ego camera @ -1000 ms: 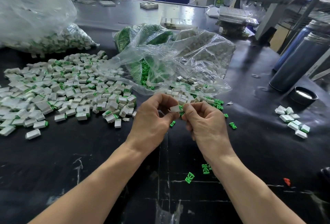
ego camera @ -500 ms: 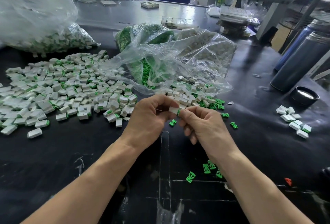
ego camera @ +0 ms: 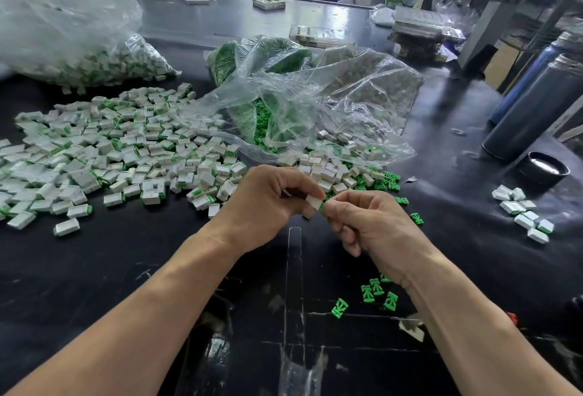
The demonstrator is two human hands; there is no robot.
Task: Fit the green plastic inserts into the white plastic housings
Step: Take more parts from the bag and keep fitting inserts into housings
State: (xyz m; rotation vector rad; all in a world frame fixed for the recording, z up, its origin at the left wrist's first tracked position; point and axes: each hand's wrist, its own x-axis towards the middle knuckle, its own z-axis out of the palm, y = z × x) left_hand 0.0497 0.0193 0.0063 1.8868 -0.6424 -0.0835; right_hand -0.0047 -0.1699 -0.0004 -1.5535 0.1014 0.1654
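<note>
White housing (ego camera: pixel 313 203) pinched in left hand (ego camera: pixel 268 206) — green insert (ego camera: pixel 321 207) in right hand (ego camera: pixel 369 225) pinch, now deeper than before.

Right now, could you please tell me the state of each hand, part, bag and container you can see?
left hand: pinching the white housing
right hand: pinching the green insert, only partly inside the housing
clear bag: open, parts spilling out
bag of finished parts: lying on its side, mouth not visible
dark flask: uncapped
cap: off, resting on the table
</note>
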